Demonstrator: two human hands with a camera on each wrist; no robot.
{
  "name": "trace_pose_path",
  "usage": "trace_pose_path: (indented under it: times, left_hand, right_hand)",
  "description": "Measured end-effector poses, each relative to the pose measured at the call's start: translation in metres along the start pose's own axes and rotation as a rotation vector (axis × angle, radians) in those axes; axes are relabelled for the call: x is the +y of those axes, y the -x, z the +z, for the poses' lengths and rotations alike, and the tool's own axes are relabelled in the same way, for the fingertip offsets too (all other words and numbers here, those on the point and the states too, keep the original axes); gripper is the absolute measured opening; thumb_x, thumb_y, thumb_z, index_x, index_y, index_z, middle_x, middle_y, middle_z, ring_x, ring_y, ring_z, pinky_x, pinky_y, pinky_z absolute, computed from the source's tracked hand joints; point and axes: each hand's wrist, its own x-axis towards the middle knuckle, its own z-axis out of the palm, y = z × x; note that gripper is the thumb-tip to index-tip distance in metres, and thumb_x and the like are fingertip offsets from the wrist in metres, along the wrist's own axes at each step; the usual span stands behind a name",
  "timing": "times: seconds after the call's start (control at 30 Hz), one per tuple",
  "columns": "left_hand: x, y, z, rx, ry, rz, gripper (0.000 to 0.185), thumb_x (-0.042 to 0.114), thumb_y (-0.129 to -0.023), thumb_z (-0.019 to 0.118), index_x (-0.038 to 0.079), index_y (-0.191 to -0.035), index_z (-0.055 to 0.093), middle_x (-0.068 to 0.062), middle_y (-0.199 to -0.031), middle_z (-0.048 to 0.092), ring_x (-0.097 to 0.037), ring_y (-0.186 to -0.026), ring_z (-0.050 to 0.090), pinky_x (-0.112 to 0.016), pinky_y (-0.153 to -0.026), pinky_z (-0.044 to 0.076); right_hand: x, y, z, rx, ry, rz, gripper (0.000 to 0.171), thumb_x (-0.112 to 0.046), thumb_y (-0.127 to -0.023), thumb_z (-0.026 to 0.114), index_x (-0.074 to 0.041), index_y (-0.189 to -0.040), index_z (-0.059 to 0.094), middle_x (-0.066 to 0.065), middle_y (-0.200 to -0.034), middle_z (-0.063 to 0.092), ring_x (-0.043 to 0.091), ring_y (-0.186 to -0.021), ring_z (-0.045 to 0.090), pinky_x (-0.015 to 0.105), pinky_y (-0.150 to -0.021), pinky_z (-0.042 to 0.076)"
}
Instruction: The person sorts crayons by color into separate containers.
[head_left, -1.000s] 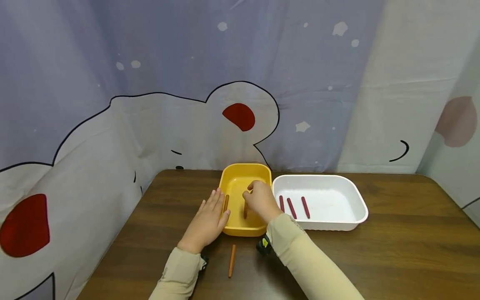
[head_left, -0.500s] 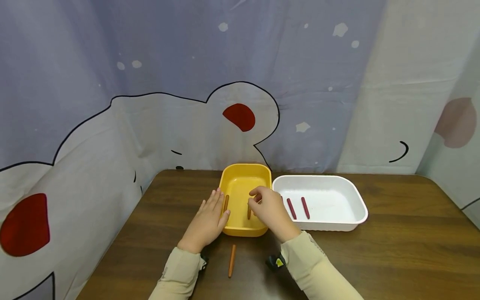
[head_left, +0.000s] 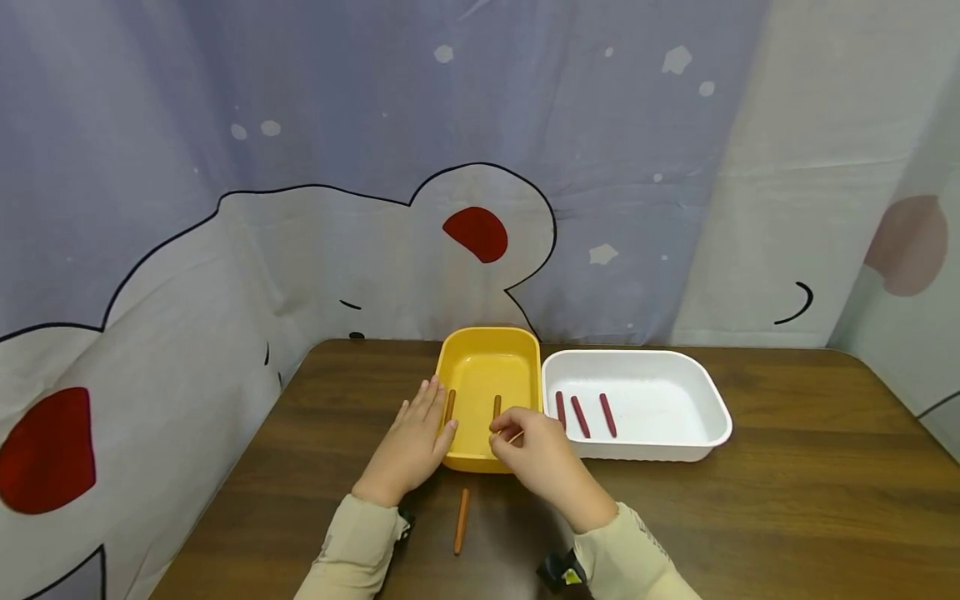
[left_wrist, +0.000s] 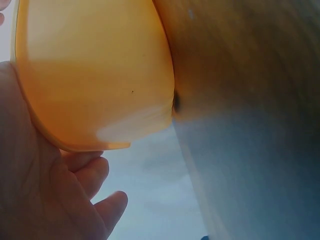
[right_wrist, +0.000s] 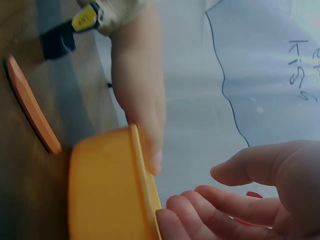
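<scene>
Right hand [head_left: 543, 454]: grip loosely curled, fingers and thumb apart, nothing in it. The right wrist view shows the fingers [right_wrist: 225, 202] bent and open over the near rim of the yellow tray [head_left: 486, 400]. In the head view the fingertips sit at the tray's near right corner; contact with the rim can't be confirmed.

Left hand [head_left: 411, 446]: grip flat, fingers straight, pressed against the tray's left outer wall with the thumb at the near left corner. The left wrist view shows the palm [left_wrist: 35, 190] against the tray's curved side. Not wrapped round anything.

Yellow tray: on the counter [head_left: 787, 500], centre, long side running away from the person. Two orange sticks inside, one along the left wall [head_left: 450, 406], one mid-tray [head_left: 497, 408], partly hidden by the right hand's fingers.

Third orange stick [head_left: 461, 521]: flat on the counter just in front of the tray, between the two forearms, touched by neither hand.

White tray [head_left: 705, 392]: just right of the yellow one, walls touching or nearly so. Three dark red sticks [head_left: 580, 415] lie side by side in its left half.

Beige sleeves on both arms, with a black wrist-mounted device visible at each cuff. Printed curtain [head_left: 375, 167] hangs behind the counter.
</scene>
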Motion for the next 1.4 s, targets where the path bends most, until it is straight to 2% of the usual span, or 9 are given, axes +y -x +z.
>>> trace_pose_path:
  times: [0.27,0.53,0.87,0.97,1.17,1.4]
  left_hand:
    - [-0.001,0.001,0.0,0.005,0.014,0.004,0.062,0.034,-0.109,0.047,-0.005,-0.155,0.034,-0.019,-0.165,0.022,-0.032,-0.153,0.019,-0.057,-0.121,0.022]
    - [-0.001,0.002,-0.001,-0.008,0.024,-0.002,0.063,0.035,-0.109,0.046,-0.005,-0.156,0.032,-0.019,-0.165,0.021,-0.031,-0.154,0.017,-0.057,-0.122,0.019]
    - [-0.002,0.001,0.0,-0.004,0.028,0.004,0.062,0.035,-0.109,0.045,-0.004,-0.156,0.033,-0.018,-0.165,0.022,-0.031,-0.154,0.017,-0.056,-0.122,0.02]
    - [-0.002,0.001,0.0,-0.005,0.025,0.006,0.062,0.035,-0.109,0.045,-0.004,-0.156,0.032,-0.018,-0.165,0.021,-0.031,-0.154,0.017,-0.056,-0.122,0.02]
    - [-0.002,0.001,0.0,-0.006,0.026,0.008,0.063,0.035,-0.11,0.045,-0.005,-0.156,0.031,-0.018,-0.165,0.021,-0.031,-0.154,0.017,-0.056,-0.122,0.02]
    - [-0.002,0.0,0.0,-0.001,0.034,0.007,0.063,0.034,-0.109,0.046,-0.005,-0.156,0.031,-0.018,-0.165,0.021,-0.031,-0.154,0.017,-0.056,-0.122,0.019]
  right_hand:
    - [-0.001,0.01,0.016,-0.108,0.04,-0.081,0.005,-0.005,-0.087,0.071,-0.002,-0.09,0.071,-0.001,-0.077,0.066,0.009,-0.07,0.058,0.024,-0.063,0.05]
    - [0.002,0.016,0.031,-0.218,0.079,-0.069,0.006,-0.006,-0.088,0.074,-0.004,-0.086,0.069,-0.003,-0.072,0.061,0.006,-0.061,0.051,0.024,-0.056,0.047]
    - [0.006,0.024,0.047,-0.233,0.152,-0.073,0.013,-0.006,-0.084,0.075,-0.009,-0.076,0.066,-0.008,-0.067,0.058,0.003,-0.057,0.048,0.022,-0.053,0.044]
    - [0.008,0.025,0.052,-0.246,0.169,-0.041,0.021,-0.007,-0.084,0.074,-0.013,-0.068,0.062,-0.01,-0.063,0.054,0.002,-0.052,0.046,0.021,-0.049,0.042]
    - [0.012,0.024,0.062,-0.293,0.131,0.027,0.031,-0.008,-0.081,0.074,-0.014,-0.054,0.061,-0.013,-0.05,0.05,0.003,-0.045,0.043,0.021,-0.043,0.037]
    - [0.012,0.021,0.069,-0.272,0.18,0.051,0.033,-0.015,-0.082,0.078,-0.015,-0.052,0.064,-0.011,-0.049,0.055,0.005,-0.046,0.049,0.024,-0.046,0.042]
